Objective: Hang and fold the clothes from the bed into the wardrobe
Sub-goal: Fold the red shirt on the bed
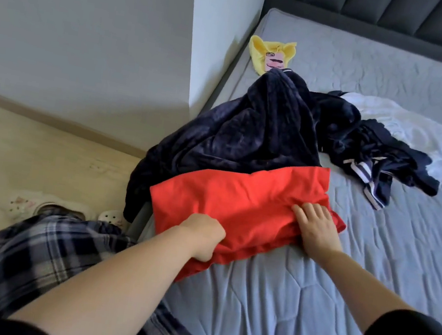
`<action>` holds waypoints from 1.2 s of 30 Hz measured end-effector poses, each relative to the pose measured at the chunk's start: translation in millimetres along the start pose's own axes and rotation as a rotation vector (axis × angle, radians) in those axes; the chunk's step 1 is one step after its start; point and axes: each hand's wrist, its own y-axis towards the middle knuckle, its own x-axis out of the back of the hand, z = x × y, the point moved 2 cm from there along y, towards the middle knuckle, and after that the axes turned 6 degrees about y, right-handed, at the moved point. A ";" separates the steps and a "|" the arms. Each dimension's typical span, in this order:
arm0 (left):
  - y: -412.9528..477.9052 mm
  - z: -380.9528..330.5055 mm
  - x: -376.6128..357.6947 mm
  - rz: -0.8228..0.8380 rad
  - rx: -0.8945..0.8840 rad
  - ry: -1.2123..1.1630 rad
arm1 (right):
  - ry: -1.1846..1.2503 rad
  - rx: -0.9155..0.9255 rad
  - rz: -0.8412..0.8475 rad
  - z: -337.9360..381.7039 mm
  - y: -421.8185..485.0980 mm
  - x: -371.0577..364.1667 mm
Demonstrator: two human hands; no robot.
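Observation:
A red garment (237,201) lies partly folded at the near left edge of the grey bed (308,307). My left hand (204,236) grips its near edge with curled fingers. My right hand (316,226) holds the garment's right side, its fingers tucked into a fold of the cloth. Behind the red garment lies a dark navy fleece garment (236,129), draped partly over the bed's edge. Further right are a dark top with striped trim (371,157) and a white garment (406,131). A yellow printed cloth (269,55) rests near the wall.
A white wall corner (218,39) stands close to the bed's left side. The dark padded headboard (391,18) runs along the back. Light wooden floor (31,152) lies to the left, with my feet in white clogs (47,205) on it.

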 end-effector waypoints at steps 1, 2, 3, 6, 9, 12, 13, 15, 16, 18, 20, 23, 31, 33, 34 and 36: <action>1.7 -1.3 -1.5 0.005 -0.004 -0.008 | 0.017 -0.047 0.024 2.9 -4.2 -3.9; 3.6 -0.2 -2.2 0.002 -0.006 -0.028 | 0.036 -0.085 0.034 4.9 -6.4 -6.4; 4.1 1.6 -1.6 -0.001 -0.003 -0.070 | 0.060 -0.122 0.030 5.8 -7.1 -7.2; 8.2 7.2 -4.8 0.001 0.014 -0.242 | 0.127 -0.244 0.006 7.4 -8.9 -8.1; 11.0 5.2 -9.1 0.043 0.010 -0.484 | 0.231 -0.372 0.125 11.3 -4.6 -11.8; 14.4 6.3 -1.2 -0.068 0.095 -0.756 | 0.576 -0.578 0.213 4.4 5.0 -8.8; 16.1 9.9 3.8 -0.217 0.151 -0.742 | 0.715 -0.694 0.162 -0.5 9.0 -4.4; 16.3 17.0 14.3 -0.568 0.261 -0.538 | 0.821 -0.853 -0.055 -11.1 19.2 7.8; 16.0 18.9 16.3 -0.687 0.288 -0.427 | 0.726 -0.856 -0.161 -15.8 25.1 14.2; 19.8 21.8 11.5 -0.717 0.275 -0.280 | 0.511 -0.795 -0.245 -24.5 41.1 19.4; 25.2 20.7 0.3 -0.607 0.253 -0.185 | 0.468 -0.802 -0.096 -33.2 59.4 17.0; 34.5 19.0 -14.7 -0.516 0.277 -0.111 | 0.365 -0.756 0.268 -51.7 83.8 7.6; 47.8 27.0 -45.9 -0.369 0.421 -0.172 | 0.233 -0.777 -0.074 -64.9 102.0 7.2; 49.1 28.8 -50.2 -0.337 0.425 -0.192 | 0.422 -1.034 -0.005 -64.4 87.5 -10.4; 49.3 28.8 -50.7 -0.329 0.426 -0.192 | 0.553 -1.147 -0.020 -64.6 79.6 -15.5; 49.3 27.9 -49.2 -0.328 0.430 -0.189 | 0.755 -1.281 0.000 -67.2 64.5 -24.1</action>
